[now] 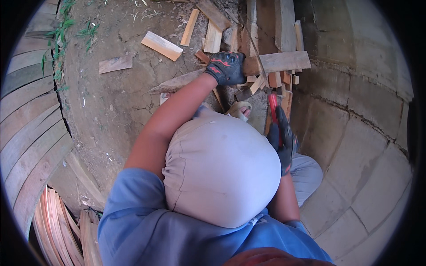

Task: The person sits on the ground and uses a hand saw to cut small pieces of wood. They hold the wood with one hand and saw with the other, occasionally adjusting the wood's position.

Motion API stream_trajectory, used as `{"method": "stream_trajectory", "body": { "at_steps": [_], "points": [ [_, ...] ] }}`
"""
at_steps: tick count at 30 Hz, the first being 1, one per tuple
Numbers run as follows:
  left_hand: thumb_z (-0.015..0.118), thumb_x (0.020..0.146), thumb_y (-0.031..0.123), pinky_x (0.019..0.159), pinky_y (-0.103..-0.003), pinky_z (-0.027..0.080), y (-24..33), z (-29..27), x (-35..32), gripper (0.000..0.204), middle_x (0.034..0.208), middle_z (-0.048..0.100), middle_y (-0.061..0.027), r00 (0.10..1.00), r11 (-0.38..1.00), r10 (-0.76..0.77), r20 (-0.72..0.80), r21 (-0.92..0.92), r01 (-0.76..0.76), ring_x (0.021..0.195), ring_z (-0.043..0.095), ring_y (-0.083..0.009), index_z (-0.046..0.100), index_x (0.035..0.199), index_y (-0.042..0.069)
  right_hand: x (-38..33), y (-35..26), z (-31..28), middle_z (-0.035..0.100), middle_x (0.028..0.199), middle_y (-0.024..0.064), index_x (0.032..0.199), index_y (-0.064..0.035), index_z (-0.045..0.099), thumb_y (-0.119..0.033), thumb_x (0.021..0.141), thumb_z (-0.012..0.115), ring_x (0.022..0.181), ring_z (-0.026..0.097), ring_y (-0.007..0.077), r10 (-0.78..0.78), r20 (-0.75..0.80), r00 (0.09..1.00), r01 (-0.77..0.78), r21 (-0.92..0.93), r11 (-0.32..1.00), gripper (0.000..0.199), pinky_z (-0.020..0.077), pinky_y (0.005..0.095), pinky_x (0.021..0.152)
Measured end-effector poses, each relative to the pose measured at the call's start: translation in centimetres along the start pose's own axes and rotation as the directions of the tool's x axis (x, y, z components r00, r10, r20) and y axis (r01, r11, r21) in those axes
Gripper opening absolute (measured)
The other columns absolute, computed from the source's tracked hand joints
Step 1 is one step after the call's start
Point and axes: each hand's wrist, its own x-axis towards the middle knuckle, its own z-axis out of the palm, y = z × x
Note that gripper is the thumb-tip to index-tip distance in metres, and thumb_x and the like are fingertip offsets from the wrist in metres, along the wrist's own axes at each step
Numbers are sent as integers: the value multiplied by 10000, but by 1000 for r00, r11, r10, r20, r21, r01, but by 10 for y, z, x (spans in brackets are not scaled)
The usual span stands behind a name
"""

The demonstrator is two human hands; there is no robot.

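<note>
My left hand (227, 68), in a dark glove with red marks, is closed around the left end of a short wooden board (284, 61). The board lies crosswise over other timber, its right end pointing toward the wall. In a matching glove, my right hand (283, 139) grips the red handle of a handsaw (272, 105) beside my right knee. Its long, thin, dark blade runs away from me and crosses the board just right of my left hand. The blade appears nearly edge-on, and its teeth cannot be made out.
Several wood offcuts (162, 45) lie on the dirt ground (106, 95), more piled under the board. Long timbers (285, 26) stretch along the block wall (355, 128) at right. Wooden planks (31, 106) line the left, with a bundle of strips (55, 226) below. My sandalled foot (242, 111) is close to the board.
</note>
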Motion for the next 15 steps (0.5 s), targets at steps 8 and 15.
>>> {"method": "stream_trajectory", "body": {
  "at_steps": [8, 15],
  "points": [
    [771, 724, 512, 934, -510, 588, -8, 14, 3, 755, 1094, 770, -231, 993, 998, 45, -111, -38, -50, 1050, 749, -415, 672, 1317, 55, -106, -32, -91, 756, 1278, 234, 1421, 2, 672, -66, 965, 662, 974, 803, 334, 163, 76, 984, -156, -90, 984, 461, 615, 396, 846],
    [773, 742, 524, 952, -505, 582, -5, 13, 3, 741, 1125, 762, -228, 998, 999, 32, -61, -32, -34, 1058, 745, -407, 670, 1320, 71, -50, -31, -53, 770, 1284, 196, 1420, -6, 686, -3, 976, 646, 994, 799, 249, 68, -27, 997, -70, -52, 996, 446, 602, 375, 891]
  ]
}}
